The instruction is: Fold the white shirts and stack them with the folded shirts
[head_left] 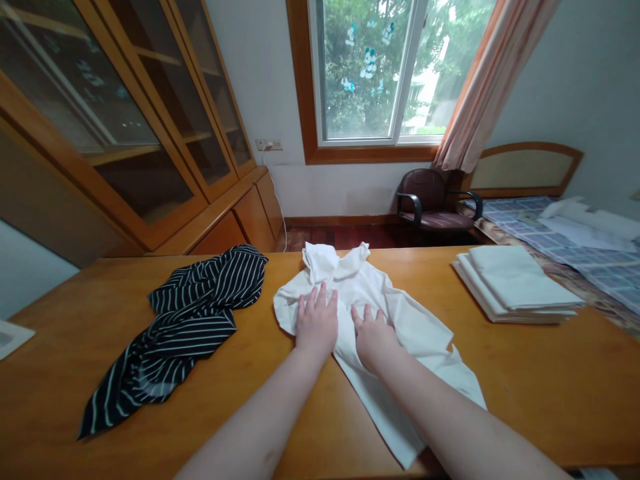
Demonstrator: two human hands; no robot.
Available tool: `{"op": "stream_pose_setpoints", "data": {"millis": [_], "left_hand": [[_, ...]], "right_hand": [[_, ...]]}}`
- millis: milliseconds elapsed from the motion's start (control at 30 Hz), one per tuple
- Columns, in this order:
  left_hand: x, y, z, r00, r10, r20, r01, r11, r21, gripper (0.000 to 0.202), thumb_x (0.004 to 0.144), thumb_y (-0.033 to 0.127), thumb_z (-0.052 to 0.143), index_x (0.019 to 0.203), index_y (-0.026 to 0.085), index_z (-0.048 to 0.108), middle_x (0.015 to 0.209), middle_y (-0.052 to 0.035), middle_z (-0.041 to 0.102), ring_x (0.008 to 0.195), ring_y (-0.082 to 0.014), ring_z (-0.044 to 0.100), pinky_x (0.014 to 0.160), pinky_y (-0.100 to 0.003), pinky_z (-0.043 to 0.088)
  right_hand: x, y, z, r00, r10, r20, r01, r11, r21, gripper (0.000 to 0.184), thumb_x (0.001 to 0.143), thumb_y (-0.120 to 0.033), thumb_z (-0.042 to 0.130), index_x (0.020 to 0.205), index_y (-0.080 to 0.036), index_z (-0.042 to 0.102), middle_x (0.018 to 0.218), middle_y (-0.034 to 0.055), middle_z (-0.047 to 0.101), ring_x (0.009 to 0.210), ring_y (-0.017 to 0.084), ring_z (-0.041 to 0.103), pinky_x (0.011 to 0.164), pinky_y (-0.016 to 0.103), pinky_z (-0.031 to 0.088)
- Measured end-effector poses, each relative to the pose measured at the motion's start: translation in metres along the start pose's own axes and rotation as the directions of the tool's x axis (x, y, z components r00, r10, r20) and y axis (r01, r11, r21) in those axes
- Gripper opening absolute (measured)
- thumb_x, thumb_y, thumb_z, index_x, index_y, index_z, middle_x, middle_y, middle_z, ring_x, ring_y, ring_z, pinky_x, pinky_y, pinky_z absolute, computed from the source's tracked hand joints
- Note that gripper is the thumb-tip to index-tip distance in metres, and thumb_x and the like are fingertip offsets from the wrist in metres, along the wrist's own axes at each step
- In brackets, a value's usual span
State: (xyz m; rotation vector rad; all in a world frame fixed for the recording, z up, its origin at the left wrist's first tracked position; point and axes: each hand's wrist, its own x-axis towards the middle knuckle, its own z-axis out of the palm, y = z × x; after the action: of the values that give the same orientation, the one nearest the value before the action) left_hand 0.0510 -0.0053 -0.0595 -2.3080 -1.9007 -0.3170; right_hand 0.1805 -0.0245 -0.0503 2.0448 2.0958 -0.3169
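A rumpled white cloth (pixel 425 327), which looks like a garment, lies across the middle of the wooden table, one end reaching the near edge. My left hand (pixel 317 320) rests flat on its left part, fingers stretched toward the far side. Just to the right, my right hand (pixel 375 337) presses on the same cloth with its visible fingers spread. Neither hand grips anything. To the left of my hands lies a crumpled black cloth with white stripes (pixel 200 313), apart from the white one.
On the right of the table (pixel 530 393) sits a stack of folded white cloth (pixel 520 280). A white object (pixel 13 339) shows at the left edge. Beyond stand a glass-fronted cabinet (pixel 200 193), a chair (pixel 435 207) and a bed (pixel 560 227).
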Motion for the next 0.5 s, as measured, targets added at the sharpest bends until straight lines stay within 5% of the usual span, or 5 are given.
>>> {"op": "stream_pose_setpoints", "data": {"millis": [200,300,367,500], "left_hand": [[-0.012,0.005,0.021,0.973,-0.044,0.228,0.070,0.992,-0.108,0.060,0.085,0.052,0.042,0.140,0.030,0.038,0.154,-0.0054,0.020,0.138,-0.0394,0.015,0.107,-0.058,0.017],[0.001,-0.014,0.027,0.957,0.066,0.282,-0.015,0.984,-0.180,0.063,0.085,0.053,0.042,0.143,0.031,0.033,0.156,-0.0035,0.012,0.140,-0.0362,0.005,0.111,-0.055,0.008],[0.010,-0.029,0.025,0.928,0.170,0.331,-0.089,0.965,-0.246,0.063,0.085,0.051,0.043,0.143,0.033,0.031,0.156,-0.0019,0.009,0.141,-0.0333,0.000,0.111,-0.054,0.004],[0.023,-0.050,0.018,0.850,0.354,0.390,-0.195,0.899,-0.391,0.063,0.083,0.046,0.048,0.143,0.035,0.030,0.156,-0.0001,0.010,0.142,-0.0296,-0.003,0.112,-0.052,0.001]], "right_hand": [[0.004,-0.009,0.003,0.998,-0.043,-0.042,0.043,0.999,-0.016,0.063,0.085,-0.022,0.044,0.146,-0.013,0.029,0.145,0.0251,0.031,0.129,0.040,0.035,0.090,0.058,0.040],[-0.009,-0.008,-0.012,0.980,-0.200,0.021,0.200,0.978,-0.058,0.062,0.081,-0.025,0.049,0.139,-0.007,0.041,0.140,0.0276,0.037,0.129,0.043,0.034,0.094,0.064,0.032],[-0.019,0.000,-0.030,0.948,-0.299,0.111,0.303,0.953,-0.014,0.062,0.081,-0.031,0.051,0.136,-0.005,0.044,0.133,0.0300,0.046,0.121,0.042,0.046,0.091,0.059,0.038],[-0.019,0.028,-0.059,0.842,-0.475,0.258,0.371,0.855,0.361,0.057,0.079,-0.054,0.053,0.125,-0.022,0.058,0.103,0.0134,0.069,0.086,0.028,0.067,0.076,0.038,0.049]]}}
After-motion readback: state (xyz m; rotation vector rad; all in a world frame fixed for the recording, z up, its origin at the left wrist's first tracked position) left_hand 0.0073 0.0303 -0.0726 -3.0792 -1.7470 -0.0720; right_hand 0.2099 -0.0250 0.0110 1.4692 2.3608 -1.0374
